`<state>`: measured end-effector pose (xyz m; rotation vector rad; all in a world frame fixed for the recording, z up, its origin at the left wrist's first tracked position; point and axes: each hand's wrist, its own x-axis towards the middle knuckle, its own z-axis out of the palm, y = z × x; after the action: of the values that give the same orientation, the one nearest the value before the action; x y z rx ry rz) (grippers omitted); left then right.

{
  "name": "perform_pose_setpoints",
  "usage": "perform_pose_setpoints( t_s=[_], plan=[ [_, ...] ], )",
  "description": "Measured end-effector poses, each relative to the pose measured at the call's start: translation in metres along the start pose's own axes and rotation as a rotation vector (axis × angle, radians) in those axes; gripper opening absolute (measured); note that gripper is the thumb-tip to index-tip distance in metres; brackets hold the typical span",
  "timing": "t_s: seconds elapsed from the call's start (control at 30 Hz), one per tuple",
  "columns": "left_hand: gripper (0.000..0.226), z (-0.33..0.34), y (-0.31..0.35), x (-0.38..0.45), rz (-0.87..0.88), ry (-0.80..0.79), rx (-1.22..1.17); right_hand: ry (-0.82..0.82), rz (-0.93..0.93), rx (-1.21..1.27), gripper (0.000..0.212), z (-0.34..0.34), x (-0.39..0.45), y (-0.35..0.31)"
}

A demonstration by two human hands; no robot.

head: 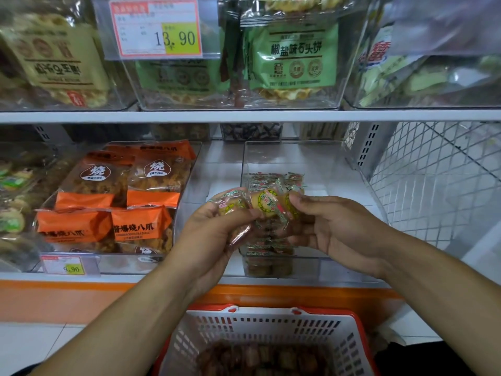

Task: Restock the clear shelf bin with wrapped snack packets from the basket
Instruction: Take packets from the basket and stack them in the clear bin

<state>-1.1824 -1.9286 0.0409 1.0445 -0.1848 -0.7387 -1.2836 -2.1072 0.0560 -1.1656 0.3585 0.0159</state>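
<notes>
Both my hands are raised over the clear shelf bin (333,164) on the lower shelf. My left hand (214,226) grips several wrapped snack packets (233,204), clear wrappers with yellow and green print. My right hand (328,226) pinches the packet (268,204) nearest to it, at the middle of the bunch. A row of the same packets (273,180) lies along the bin's left side. Below, the white and red basket (271,329) holds more packets (263,359), dark and blurred.
A neighbouring clear bin holds orange snack bags (122,202). The upper shelf (244,115) carries bins of green packets (292,58) and a price tag (156,27). A wire mesh panel (433,180) closes the right side. The orange shelf edge (108,291) runs beneath.
</notes>
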Motion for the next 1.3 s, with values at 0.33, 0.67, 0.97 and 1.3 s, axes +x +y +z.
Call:
perform_pose_setpoints(
  t_s=[0.33,0.67,0.97,1.3],
  plan=[
    [0.054,0.002,-0.006,-0.001,0.100,-0.034,0.135,0.177,-0.093,-0.098,0.038,0.012,-0.001,0.014],
    [0.048,0.006,-0.017,-0.001,-0.011,-0.037,0.060,0.269,-0.160,0.053,0.014,0.022,0.002,0.027],
    [0.056,-0.002,-0.010,0.003,0.058,-0.038,0.333,-0.146,0.044,-0.655,0.041,-0.016,0.004,-0.013],
    [0.040,0.020,-0.031,0.013,-0.007,-0.023,0.294,0.488,-0.070,-0.999,0.045,-0.070,0.082,-0.005]
  ],
)
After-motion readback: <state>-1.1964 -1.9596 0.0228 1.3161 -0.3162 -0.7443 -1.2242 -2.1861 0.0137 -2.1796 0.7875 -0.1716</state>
